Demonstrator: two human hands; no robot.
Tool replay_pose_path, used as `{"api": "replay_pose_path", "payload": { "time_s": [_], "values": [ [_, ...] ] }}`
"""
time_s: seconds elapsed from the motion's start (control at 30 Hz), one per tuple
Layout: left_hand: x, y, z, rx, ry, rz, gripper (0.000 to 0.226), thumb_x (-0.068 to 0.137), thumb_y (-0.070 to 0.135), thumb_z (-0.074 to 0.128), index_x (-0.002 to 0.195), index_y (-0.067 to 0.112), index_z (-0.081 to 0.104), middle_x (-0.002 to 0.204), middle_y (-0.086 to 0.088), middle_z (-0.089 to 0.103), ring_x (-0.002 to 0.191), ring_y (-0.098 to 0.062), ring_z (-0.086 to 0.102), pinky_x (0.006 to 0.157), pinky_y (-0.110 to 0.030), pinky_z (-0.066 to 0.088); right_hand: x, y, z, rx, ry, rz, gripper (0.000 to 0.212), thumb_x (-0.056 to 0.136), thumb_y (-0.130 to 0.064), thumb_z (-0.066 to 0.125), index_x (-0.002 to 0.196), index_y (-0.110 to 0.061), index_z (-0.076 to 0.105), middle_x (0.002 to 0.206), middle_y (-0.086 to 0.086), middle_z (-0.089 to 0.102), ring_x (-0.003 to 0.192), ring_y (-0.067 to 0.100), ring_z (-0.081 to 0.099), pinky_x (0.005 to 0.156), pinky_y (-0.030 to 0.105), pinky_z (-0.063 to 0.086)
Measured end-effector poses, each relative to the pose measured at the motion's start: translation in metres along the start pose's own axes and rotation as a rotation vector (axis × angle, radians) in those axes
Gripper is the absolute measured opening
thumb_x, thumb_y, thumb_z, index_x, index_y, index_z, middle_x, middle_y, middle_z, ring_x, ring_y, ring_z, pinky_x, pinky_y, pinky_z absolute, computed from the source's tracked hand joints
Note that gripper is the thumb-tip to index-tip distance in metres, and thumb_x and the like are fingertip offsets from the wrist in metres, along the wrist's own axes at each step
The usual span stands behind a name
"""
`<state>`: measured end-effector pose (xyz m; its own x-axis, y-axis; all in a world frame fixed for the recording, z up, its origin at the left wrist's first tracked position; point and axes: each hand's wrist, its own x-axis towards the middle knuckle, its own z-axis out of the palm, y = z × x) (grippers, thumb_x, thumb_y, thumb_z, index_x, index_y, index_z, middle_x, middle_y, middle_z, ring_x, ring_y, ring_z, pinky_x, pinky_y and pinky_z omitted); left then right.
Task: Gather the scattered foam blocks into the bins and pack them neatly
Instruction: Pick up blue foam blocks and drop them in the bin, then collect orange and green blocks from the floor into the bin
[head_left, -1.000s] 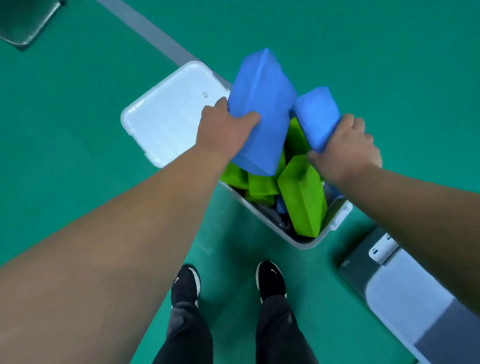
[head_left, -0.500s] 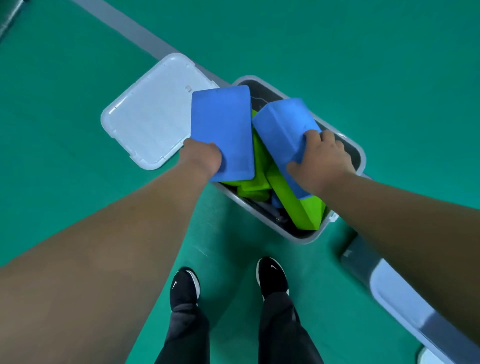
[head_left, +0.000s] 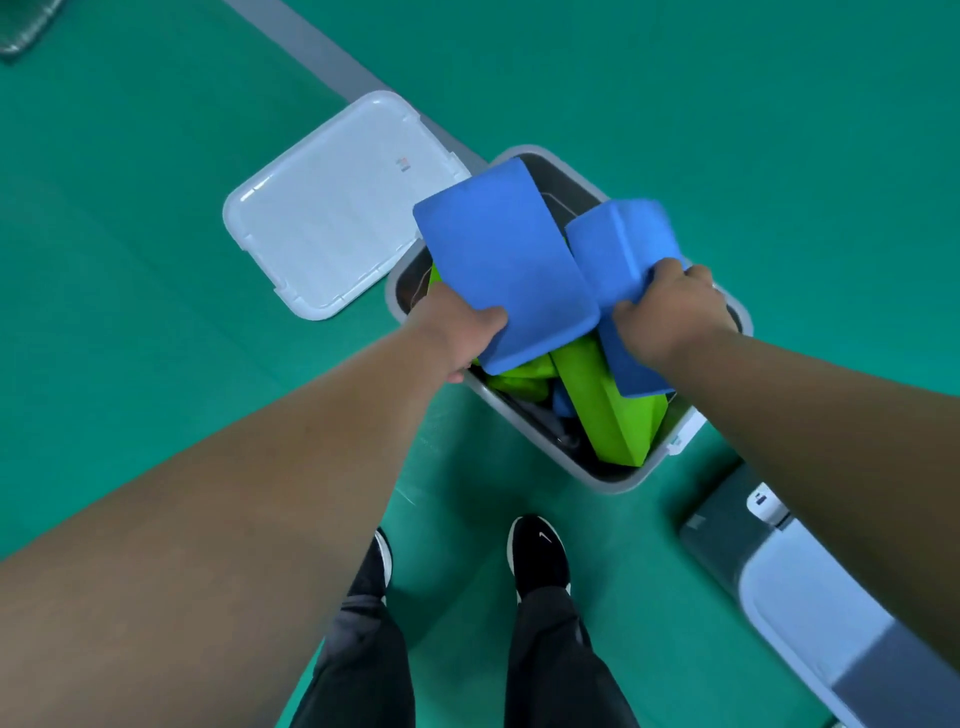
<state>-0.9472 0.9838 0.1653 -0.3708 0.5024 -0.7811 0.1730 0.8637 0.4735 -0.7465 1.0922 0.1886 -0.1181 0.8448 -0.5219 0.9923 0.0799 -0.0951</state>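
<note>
Blue foam fills both hands in the head view. The left hand grips the near corner of a wide blue block, thumb on its top face and fingers curled underneath, and holds it tilted above the grey bin. The right hand is clenched over the edge of a second blue block, fingers wrapped across the top. This block stands steeper, and its lower end dips inside the bin on the right side. The two blue blocks sit side by side; I cannot tell whether their facing edges touch.

Beneath them, green blocks lie jumbled inside the bin, one long piece leaning toward the near right corner. The bin stands on the green floor, just ahead of the person's black shoes. A white lid lies flat on the floor just beside the bin, to its left. A grey line runs across the floor behind the lid. At the lower right, another grey container with a pale top is partly hidden by the right forearm.
</note>
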Motion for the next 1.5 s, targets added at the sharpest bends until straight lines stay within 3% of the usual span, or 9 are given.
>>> {"api": "replay_pose_path", "payload": {
  "time_s": [0.2,0.3,0.4,0.7,0.9,1.07,1.23,1.37,1.5],
  "values": [
    [-0.005,-0.013,0.0,-0.075,0.01,-0.066,0.049,0.084,0.054,0.064,0.12,0.023,0.054,0.112,0.005,0.065,0.091,-0.02,0.073,0.08,-0.044,0.064,-0.009,0.0,-0.001,-0.043,0.054,-0.084,0.052,0.095,-0.036,0.055,0.135,-0.005,0.042,0.141,0.019,0.039,0.127,0.044,0.045,0.098,0.049,0.042],
    [-0.01,-0.023,-0.006,-0.058,0.019,-0.063,0.04,0.086,0.056,0.062,0.102,0.021,0.054,0.108,0.0,0.062,0.092,-0.019,0.073,0.081,-0.046,0.064,-0.015,-0.005,-0.004,-0.033,0.103,-0.169,0.048,0.095,-0.033,0.056,0.133,-0.005,0.046,0.138,0.019,0.041,0.123,0.044,0.046,0.099,0.049,0.042],
    [-0.017,-0.032,-0.021,-0.041,0.017,-0.065,0.049,0.09,0.057,0.061,0.113,0.014,0.054,0.109,-0.004,0.062,0.09,-0.02,0.074,0.082,-0.044,0.064,-0.021,-0.024,-0.009,-0.031,0.14,-0.262,0.047,0.094,-0.031,0.056,0.133,-0.006,0.049,0.136,0.018,0.044,0.12,0.043,0.048,0.1,0.048,0.041],
    [-0.053,-0.116,-0.075,-0.214,0.084,-0.083,0.032,0.099,0.033,0.054,0.113,0.005,0.064,0.11,-0.009,0.075,0.091,-0.024,0.077,0.082,-0.042,0.064,-0.072,-0.147,0.012,-0.204,0.101,-0.586,0.052,0.094,-0.038,0.054,0.137,-0.009,0.048,0.138,0.013,0.046,0.125,0.037,0.048,0.099,0.047,0.043],
    [-0.114,-0.265,-0.091,-0.443,0.146,-0.255,0.023,0.103,0.025,0.051,0.114,0.008,0.06,0.109,-0.007,0.073,0.078,-0.021,0.069,0.07,-0.031,0.054,-0.165,-0.233,0.1,-0.302,-0.056,-0.83,0.054,0.09,-0.041,0.057,0.135,-0.012,0.049,0.136,0.01,0.048,0.122,0.036,0.052,0.101,0.048,0.047],
    [-0.178,-0.427,-0.077,-0.573,0.195,-0.447,0.026,0.105,0.025,0.049,0.118,0.004,0.059,0.106,-0.006,0.072,0.072,-0.016,0.069,0.067,-0.031,0.055,-0.268,-0.278,0.205,-0.395,-0.186,-0.976,0.053,0.088,-0.039,0.059,0.134,-0.014,0.051,0.136,0.011,0.05,0.123,0.037,0.054,0.1,0.045,0.049],
    [-0.251,-0.597,-0.046,-0.702,0.213,-0.585,0.029,0.102,0.028,0.049,0.111,0.003,0.061,0.109,-0.009,0.076,0.093,-0.025,0.076,0.088,-0.045,0.063,-0.386,-0.298,0.326,-0.618,-0.331,-1.098,0.055,0.085,-0.038,0.057,0.133,-0.012,0.051,0.134,0.011,0.048,0.12,0.039,0.056,0.1,0.047,0.05],
    [-0.328,-0.712,0.004,-0.897,0.28,-0.698,0.028,0.103,0.028,0.048,0.106,0.004,0.061,0.104,-0.006,0.074,0.088,-0.022,0.075,0.084,-0.04,0.062,-0.498,-0.306,0.415,-0.784,-0.42,-1.217,0.053,0.086,-0.038,0.056,0.132,-0.012,0.052,0.134,0.011,0.048,0.117,0.038,0.057,0.098,0.045,0.051],
    [-0.396,-0.806,0.074,-0.964,0.253,-0.837,0.035,0.097,0.026,0.042,0.098,0.003,0.068,0.103,-0.01,0.077,0.093,-0.029,0.076,0.086,-0.044,0.062,-0.603,-0.301,0.496,-0.911,-0.499,-1.396,0.05,0.09,-0.037,0.056,0.132,-0.012,0.053,0.133,0.01,0.048,0.119,0.036,0.056,0.095,0.042,0.049]
  ]
}}
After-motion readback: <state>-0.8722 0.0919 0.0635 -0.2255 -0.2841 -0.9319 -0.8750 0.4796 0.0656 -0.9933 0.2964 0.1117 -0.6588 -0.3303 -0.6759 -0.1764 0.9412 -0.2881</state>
